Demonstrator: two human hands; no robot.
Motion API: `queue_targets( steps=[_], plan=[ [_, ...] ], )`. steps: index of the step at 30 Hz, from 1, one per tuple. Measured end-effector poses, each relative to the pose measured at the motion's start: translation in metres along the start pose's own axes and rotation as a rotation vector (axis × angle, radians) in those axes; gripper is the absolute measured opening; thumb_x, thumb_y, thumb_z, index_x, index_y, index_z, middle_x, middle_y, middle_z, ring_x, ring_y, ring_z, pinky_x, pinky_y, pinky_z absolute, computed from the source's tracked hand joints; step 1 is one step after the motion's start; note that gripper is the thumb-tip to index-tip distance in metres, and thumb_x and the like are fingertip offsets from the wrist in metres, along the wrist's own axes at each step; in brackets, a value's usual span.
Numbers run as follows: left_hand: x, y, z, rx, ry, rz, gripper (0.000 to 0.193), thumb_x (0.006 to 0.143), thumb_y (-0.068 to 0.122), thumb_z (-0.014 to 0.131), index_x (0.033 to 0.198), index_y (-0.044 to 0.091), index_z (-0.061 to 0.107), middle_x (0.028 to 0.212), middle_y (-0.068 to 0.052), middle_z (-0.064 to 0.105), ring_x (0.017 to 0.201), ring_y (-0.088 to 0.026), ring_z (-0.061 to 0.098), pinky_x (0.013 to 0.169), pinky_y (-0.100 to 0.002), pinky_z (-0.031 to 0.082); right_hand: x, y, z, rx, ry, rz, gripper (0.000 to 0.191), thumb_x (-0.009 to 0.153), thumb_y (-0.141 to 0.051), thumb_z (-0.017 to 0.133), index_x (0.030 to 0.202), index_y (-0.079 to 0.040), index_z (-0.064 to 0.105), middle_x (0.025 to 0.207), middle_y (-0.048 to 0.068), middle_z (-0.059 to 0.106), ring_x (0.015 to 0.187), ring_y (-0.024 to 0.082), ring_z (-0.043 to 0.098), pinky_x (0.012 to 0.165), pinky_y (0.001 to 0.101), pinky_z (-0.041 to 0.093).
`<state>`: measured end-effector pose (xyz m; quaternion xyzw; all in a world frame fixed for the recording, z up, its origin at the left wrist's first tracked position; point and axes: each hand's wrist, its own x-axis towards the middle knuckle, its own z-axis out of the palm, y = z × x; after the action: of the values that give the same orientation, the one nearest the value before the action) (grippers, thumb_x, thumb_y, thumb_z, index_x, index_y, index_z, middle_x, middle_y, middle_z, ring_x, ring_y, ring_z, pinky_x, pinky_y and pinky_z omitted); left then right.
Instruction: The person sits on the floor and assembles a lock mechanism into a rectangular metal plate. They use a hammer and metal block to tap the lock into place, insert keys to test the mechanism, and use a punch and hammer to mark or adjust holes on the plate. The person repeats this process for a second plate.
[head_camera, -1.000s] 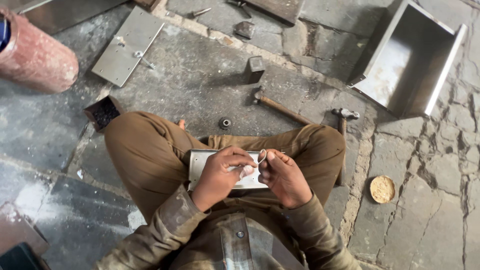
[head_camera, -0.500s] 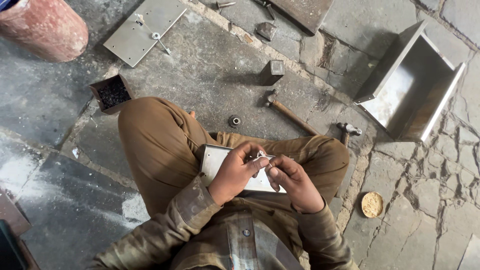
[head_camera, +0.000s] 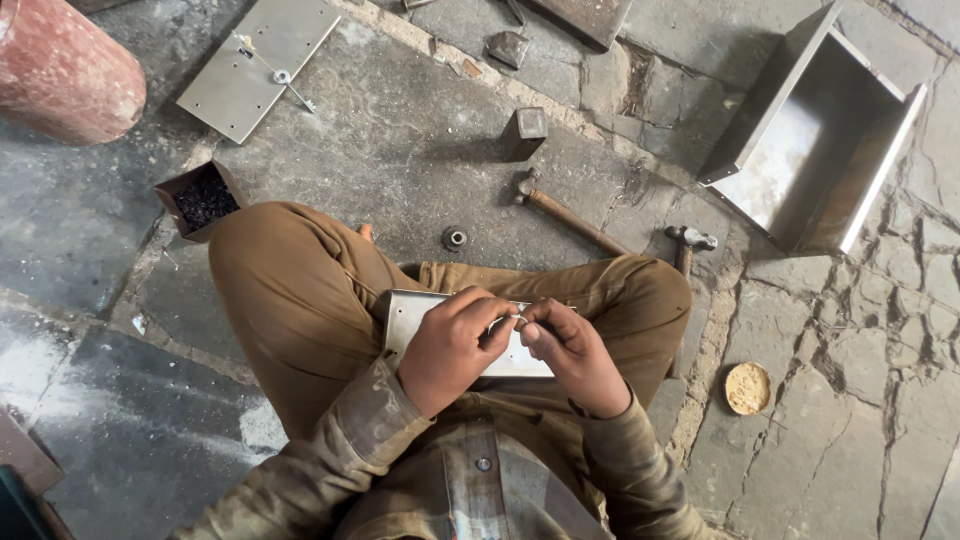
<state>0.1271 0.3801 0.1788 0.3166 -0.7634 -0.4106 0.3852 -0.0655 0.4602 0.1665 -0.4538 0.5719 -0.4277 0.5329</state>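
Far out to the left of the fingers, at the upper corner, lies a reddish cylinder (head_camera: 62, 72) on its side. Just right of it, well above the hands, a flat metal plate (head_camera: 258, 62) rests on the stone floor (head_camera: 400, 150) with a small washer and pin on top. Closer in, up and left of the fingers beside the bent knee, sits a small open box (head_camera: 200, 198) filled with dark bits.

The left hand (head_camera: 452, 345) rests over a small metal sheet (head_camera: 410, 315) that lies across the lap; its fingers curl together, thumb and forefinger pinching a tiny pale piece (head_camera: 517, 320) at the tips. What that piece is cannot be told, as it is too small. The right hand (head_camera: 572, 355) meets it from the other side, fingers bunched and pressed to the same piece, so the two sets of fingertips touch just above the sheet. The sheet's left end sticks out beyond the left knuckles; its lower edge shows between the wrists.

Straight above the fingertips, on the floor, lies a small round nut (head_camera: 455, 238). Farther up stands a dark metal block (head_camera: 525, 132). Up and right of the fingers lies a hammer (head_camera: 570, 215) with a wooden handle, and a second hammer head (head_camera: 690, 240) shows past the right knee. Far to the upper right sits an open metal box (head_camera: 815, 150). Low to the right of the hands lies a round yellowish disc (head_camera: 747, 388).
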Motion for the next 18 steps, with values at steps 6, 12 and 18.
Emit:
queue_targets(
  steps=[6,12,18],
  plan=[
    [0.006,0.002,0.005,0.016,-0.008,-0.070,0.012,0.088,0.009,0.072,0.095,0.001,0.068,0.092,-0.015,0.070,0.082,-0.035,0.069,0.070,-0.041,0.055,-0.001,-0.001,0.039,-0.406,0.413,-0.322,0.011,0.098,-0.009,0.066,0.091,-0.001,0.062,0.079,-0.001,0.062,0.069,0.009,0.056,0.063,0.0267,0.047],
    [0.010,0.000,0.005,0.031,0.018,-0.097,0.010,0.088,0.009,0.073,0.091,0.001,0.067,0.088,-0.014,0.069,0.082,-0.033,0.068,0.070,-0.042,0.054,0.003,-0.007,0.036,0.475,0.243,0.087,0.007,0.098,-0.009,0.066,0.102,-0.004,0.063,0.083,-0.002,0.059,0.065,0.009,0.052,0.056,0.0260,0.044],
    [0.014,-0.005,-0.004,-0.067,0.032,-0.216,0.009,0.085,0.009,0.072,0.087,0.001,0.068,0.079,-0.012,0.071,0.070,-0.026,0.069,0.064,-0.036,0.053,0.003,0.002,0.035,0.569,0.329,0.156,0.015,0.094,-0.012,0.062,0.108,-0.012,0.057,0.090,-0.005,0.059,0.068,0.007,0.053,0.054,0.0263,0.047]
  ],
)
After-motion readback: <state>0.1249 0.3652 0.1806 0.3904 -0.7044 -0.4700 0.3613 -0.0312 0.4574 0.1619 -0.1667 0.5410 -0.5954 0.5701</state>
